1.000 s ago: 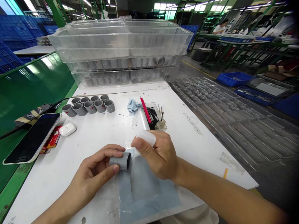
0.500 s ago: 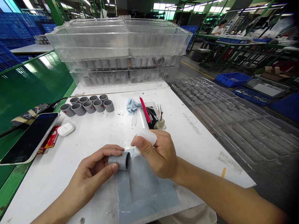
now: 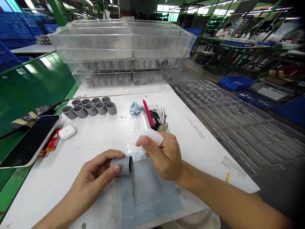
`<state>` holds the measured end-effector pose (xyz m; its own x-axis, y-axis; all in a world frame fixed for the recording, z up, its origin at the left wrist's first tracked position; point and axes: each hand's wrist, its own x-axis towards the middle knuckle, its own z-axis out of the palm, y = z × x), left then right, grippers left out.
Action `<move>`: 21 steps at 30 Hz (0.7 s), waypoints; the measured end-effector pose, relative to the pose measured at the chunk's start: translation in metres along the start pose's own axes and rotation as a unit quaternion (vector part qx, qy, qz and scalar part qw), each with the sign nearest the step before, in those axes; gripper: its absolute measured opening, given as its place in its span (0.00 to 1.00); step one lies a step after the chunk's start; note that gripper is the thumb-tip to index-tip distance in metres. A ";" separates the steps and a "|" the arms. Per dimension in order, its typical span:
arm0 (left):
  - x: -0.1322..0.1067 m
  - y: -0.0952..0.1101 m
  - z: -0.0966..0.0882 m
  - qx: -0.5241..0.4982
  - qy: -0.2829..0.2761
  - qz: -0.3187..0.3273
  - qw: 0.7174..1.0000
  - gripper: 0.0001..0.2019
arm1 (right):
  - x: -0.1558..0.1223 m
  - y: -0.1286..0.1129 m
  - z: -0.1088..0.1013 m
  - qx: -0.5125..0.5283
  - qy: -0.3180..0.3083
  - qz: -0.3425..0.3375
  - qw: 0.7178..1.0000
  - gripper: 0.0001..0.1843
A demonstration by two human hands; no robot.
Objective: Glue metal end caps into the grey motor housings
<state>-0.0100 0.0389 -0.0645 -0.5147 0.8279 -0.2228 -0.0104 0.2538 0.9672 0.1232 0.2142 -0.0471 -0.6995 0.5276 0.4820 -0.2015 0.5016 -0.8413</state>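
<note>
My left hand (image 3: pixel 95 178) pinches a short grey pipe fitting (image 3: pixel 122 164) between thumb and fingers, lying on its side with its open end facing right, just above a grey-blue mat (image 3: pixel 147 194). My right hand (image 3: pixel 164 156) is closed around a small translucent white squeeze bottle (image 3: pixel 152 137), whose tip points down toward the fitting's open end but stands a little apart from it. Both hands hover over the white table (image 3: pixel 95 140).
Two rows of grey fittings (image 3: pixel 91 106) stand at the back left. A phone (image 3: pixel 30 140), a white earbud case (image 3: pixel 67 131), a blue cloth (image 3: pixel 135 108), a small tool tray with a red pen (image 3: pixel 152 116), stacked clear trays (image 3: pixel 124 47) and empty blister trays (image 3: pixel 238 117) surround me.
My right hand with the bottle has drawn back slightly to the right, away from the fitting's open end. The left hand holds the fitting nearly still.
</note>
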 end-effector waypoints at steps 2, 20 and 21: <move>0.000 0.001 0.001 0.000 0.007 -0.005 1.000 0.13 | -0.001 -0.002 0.000 0.028 0.000 0.019 0.999 0.26; -0.001 0.002 0.000 0.005 -0.008 -0.019 1.000 0.14 | -0.001 0.002 0.001 0.023 -0.007 0.029 0.999 0.25; -0.001 0.002 0.000 0.004 -0.008 -0.019 1.000 0.14 | -0.001 0.003 0.001 0.024 -0.006 0.028 0.999 0.25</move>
<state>-0.0092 0.0389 -0.0621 -0.5001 0.8258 -0.2607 -0.0228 0.2884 0.9572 0.1227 0.2143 -0.0501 -0.7180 0.5461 0.4315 -0.1942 0.4381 -0.8777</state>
